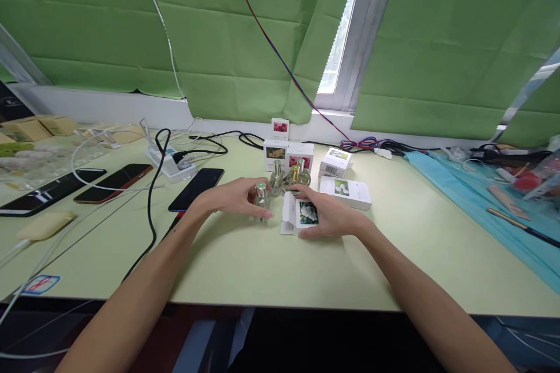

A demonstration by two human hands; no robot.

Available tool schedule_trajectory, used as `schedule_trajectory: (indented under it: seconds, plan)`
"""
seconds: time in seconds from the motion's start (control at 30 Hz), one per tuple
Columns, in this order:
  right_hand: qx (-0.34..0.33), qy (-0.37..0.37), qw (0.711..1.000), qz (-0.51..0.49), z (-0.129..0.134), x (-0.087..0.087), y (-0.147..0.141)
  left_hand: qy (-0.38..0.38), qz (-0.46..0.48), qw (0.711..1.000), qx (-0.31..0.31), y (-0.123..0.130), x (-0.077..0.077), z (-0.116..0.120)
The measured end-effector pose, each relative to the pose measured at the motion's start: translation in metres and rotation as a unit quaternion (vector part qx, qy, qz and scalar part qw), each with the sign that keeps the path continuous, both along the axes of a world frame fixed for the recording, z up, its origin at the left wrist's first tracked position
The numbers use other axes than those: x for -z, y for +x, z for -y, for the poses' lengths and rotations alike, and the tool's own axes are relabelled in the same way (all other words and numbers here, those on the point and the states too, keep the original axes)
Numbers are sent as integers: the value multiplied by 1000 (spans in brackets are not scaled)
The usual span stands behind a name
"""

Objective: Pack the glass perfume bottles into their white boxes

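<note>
In the head view, the left hand (236, 195) grasps a small clear glass bottle (261, 202) with a shiny cap between thumb and fingers; the bottle is upright, and contact between its base and the table (271, 271) cannot be confirmed. The right hand (338, 213) grips a white carton (307, 214) printed with a white flower, flaps open at its 9 o'clock end. Taking this carton as dial centre, the held bottle is near it, between 9 and 10 o'clock. A clear glass bottle (276, 180) stands at 11 o'clock, just beside the clustered bottles (303, 172) at 12 o'clock. Directly behind these stand a yellow-flower box (275, 153) and a pink-picture box (300, 157). Two stacked boxes (336, 162) are located at 1 o'clock; a flat white box (345, 193) lies at 2 o'clock. Farther out, a dark phone (196, 188) lies between 9 and 10 o'clock, a power strip (171, 166) at 10 o'clock and a blue sheet (472, 201) at 3 o'clock.
</note>
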State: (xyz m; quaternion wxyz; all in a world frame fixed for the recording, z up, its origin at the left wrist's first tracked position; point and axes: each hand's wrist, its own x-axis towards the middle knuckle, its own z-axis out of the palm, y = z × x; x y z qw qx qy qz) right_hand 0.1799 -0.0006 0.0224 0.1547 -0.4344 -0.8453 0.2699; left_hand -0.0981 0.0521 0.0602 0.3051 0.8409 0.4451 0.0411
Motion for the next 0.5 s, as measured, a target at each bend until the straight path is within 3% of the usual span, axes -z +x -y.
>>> schedule_trajectory:
  seconds: [0.23, 0.5]
  plan:
    - [-40, 41, 998, -8, -3, 5, 2, 7, 26, 1000, 11, 6, 5, 0]
    - [-46, 8, 999, 21, -1, 5, 1, -25, 37, 999, 11, 8, 9, 0]
